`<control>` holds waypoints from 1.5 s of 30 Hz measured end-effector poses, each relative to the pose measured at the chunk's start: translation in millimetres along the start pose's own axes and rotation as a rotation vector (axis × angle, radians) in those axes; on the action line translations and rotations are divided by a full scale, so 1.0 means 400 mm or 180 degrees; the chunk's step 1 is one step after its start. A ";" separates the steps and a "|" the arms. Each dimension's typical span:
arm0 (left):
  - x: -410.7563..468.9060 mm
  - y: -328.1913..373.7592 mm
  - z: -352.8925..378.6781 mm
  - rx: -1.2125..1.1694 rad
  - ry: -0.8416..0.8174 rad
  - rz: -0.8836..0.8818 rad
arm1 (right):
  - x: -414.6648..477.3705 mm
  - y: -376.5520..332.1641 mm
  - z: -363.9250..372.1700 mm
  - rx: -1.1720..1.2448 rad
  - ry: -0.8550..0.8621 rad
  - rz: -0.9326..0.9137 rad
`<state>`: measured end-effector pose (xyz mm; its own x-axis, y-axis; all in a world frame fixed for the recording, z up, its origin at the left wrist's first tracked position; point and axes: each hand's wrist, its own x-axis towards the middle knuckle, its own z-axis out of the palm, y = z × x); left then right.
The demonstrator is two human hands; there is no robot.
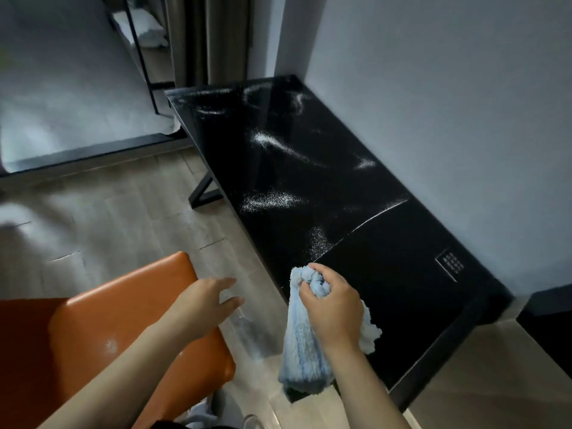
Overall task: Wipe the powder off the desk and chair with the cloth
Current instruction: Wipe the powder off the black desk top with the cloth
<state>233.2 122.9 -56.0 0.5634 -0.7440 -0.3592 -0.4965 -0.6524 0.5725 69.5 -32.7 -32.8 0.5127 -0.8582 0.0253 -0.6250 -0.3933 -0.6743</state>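
A glossy black desk (402, 292) runs along the right wall. White powder (269, 199) lies in streaks and patches over its middle and far part, ending at a thin powder line across the top. My right hand (332, 308) is shut on a fluffy light-blue cloth (301, 351) at the desk's near front edge; the cloth hangs down over the edge. My left hand (207, 300) hovers open, fingers spread, above the right edge of an orange chair seat (123, 329), which carries a faint pale smear.
Light wood floor (130, 218) lies between chair and desk, with pale dust below the desk edge. A bed with white bedding (62, 113) stands at the far left. The desk's black X-shaped leg (204, 193) shows underneath. Walls close off the desk's right side.
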 end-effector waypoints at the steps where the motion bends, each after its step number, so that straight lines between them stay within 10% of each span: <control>1: -0.022 0.012 0.003 -0.0010 0.0105 -0.0035 | 0.000 -0.001 -0.013 0.0038 -0.0059 -0.0079; 26: -0.242 0.114 0.133 0.0031 0.0385 -0.0184 | -0.092 0.111 -0.226 0.0181 -0.0095 -0.0232; 45: 0.213 0.516 0.307 0.0102 -0.0005 -0.0334 | 0.657 0.492 -0.490 -0.0462 0.0418 -0.0072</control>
<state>97.8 -93.0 -58.8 0.6125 -0.6715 -0.4171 -0.4557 -0.7311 0.5078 -34.4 -400.3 -14.2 0.4523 -0.8805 0.1417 -0.6974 -0.4482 -0.5592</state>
